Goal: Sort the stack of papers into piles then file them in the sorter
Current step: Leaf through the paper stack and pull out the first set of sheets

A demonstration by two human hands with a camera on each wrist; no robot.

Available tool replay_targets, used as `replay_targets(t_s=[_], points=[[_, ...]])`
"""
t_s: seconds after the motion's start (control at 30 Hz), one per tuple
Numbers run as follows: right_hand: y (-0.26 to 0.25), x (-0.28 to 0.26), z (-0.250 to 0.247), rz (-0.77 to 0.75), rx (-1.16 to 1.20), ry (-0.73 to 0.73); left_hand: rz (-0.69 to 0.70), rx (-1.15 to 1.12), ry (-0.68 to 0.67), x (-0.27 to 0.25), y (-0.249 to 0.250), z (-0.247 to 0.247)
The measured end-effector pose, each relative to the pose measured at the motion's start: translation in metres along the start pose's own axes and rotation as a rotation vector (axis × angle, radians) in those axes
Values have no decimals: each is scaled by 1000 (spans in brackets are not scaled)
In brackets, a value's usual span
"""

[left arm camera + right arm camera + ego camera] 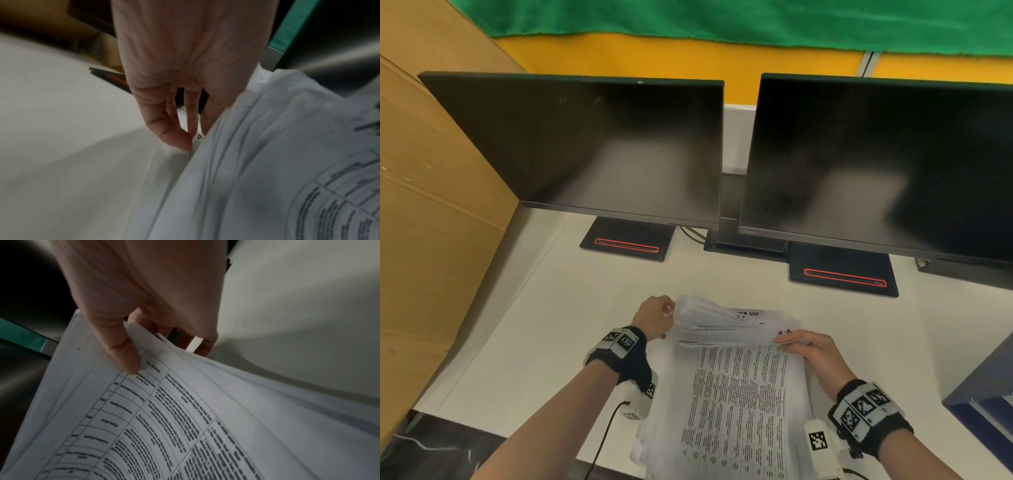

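A thick stack of printed white papers (pixel 736 404) lies on the white desk (pixel 571 301) in front of me. Its far ends are fanned and lifted (pixel 726 325). My left hand (pixel 655 317) grips the far left corner of the lifted sheets; in the left wrist view its fingers (pixel 185 123) curl against the paper edges (pixel 236 146). My right hand (pixel 810 349) pinches the far right corner of the top sheets. In the right wrist view the thumb (pixel 125 353) presses on a printed table page (pixel 164 426), with the other fingers beneath it.
Two dark monitors (pixel 599 147) (pixel 887 171) stand at the back on black bases (pixel 626 240). A cardboard panel (pixel 431 205) lines the left side. A dark blue sorter edge (pixel 986 387) shows at the right. Bare desk lies left of the stack.
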State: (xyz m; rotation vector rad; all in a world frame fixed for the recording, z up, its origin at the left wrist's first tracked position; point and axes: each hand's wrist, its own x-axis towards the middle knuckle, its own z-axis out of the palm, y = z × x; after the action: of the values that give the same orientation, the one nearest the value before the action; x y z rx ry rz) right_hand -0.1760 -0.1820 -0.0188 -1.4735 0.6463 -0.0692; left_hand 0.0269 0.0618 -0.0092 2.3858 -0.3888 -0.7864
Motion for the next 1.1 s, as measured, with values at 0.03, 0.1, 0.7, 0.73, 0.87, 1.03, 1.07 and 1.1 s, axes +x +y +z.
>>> replay_targets(t_s=[0.03, 0.1, 0.7, 0.73, 0.87, 1.03, 1.07, 1.1], points=[[-1, 0, 0, -3, 0, 3, -3, 52, 7, 0, 1, -1], [-1, 1, 0, 0, 2, -1, 17, 122, -8, 3, -1, -1], [-12, 7, 10, -5, 34, -124, 357, -45, 222, -5, 13, -14], [-12, 7, 11, -11, 35, -114, 372, -82, 191, -6, 15, -15], [0, 6, 12, -41, 8, 107, 334, -374, -215, -18, 15, -14], [6, 8, 9, -17, 149, 50, 254, -476, -601, -35, 7, -2], [6, 8, 9, -14, 139, 37, 225, -512, -604, -36, 6, -2], [7, 9, 9, -3, 124, 42, 178, -555, -588, -36, 6, -3]])
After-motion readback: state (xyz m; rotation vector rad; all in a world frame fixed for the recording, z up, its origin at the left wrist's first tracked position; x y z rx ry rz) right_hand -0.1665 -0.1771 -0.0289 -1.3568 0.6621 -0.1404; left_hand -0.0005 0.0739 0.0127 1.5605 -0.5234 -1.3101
